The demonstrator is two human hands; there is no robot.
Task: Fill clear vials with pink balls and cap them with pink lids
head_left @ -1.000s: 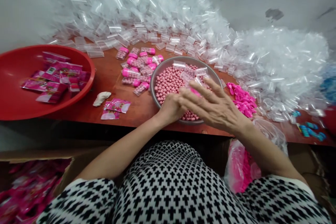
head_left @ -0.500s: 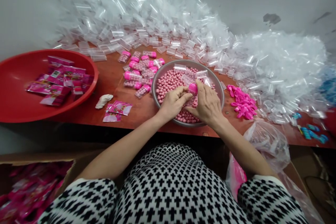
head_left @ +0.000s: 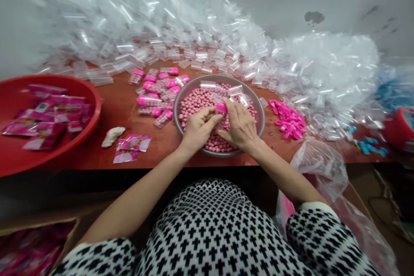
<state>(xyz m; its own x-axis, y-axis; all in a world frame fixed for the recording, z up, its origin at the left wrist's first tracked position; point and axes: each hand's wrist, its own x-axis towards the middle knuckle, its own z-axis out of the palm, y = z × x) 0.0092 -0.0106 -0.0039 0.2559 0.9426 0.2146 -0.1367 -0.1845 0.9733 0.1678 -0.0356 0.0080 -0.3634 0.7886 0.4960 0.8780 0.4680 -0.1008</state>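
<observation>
A metal bowl (head_left: pixel 258 108) full of small pink candy balls (head_left: pixel 194 103) sits at the table's near edge, with a few empty clear tubes lying on the candy. Over the bowl, my left hand (head_left: pixel 196 129) and my right hand (head_left: pixel 241 127) are closed together around one clear tube with a pink cap (head_left: pixel 221 108). The right fingers press on the cap while the left fingers grip the tube's body, which is mostly hidden.
Filled pink-capped tubes (head_left: pixel 155 90) lie left of the bowl, loose pink caps (head_left: pixel 287 118) to its right. A huge pile of empty clear tubes (head_left: pixel 200 34) covers the back. A red basin (head_left: pixel 90 125) holds pink packets. Two packets (head_left: pixel 131 146) and a white lump (head_left: pixel 111 136) lie nearby.
My right hand, spread open over the bowl a second ago, has closed onto the pink cap of the tube that my left hand holds. The view has shifted slightly right.
</observation>
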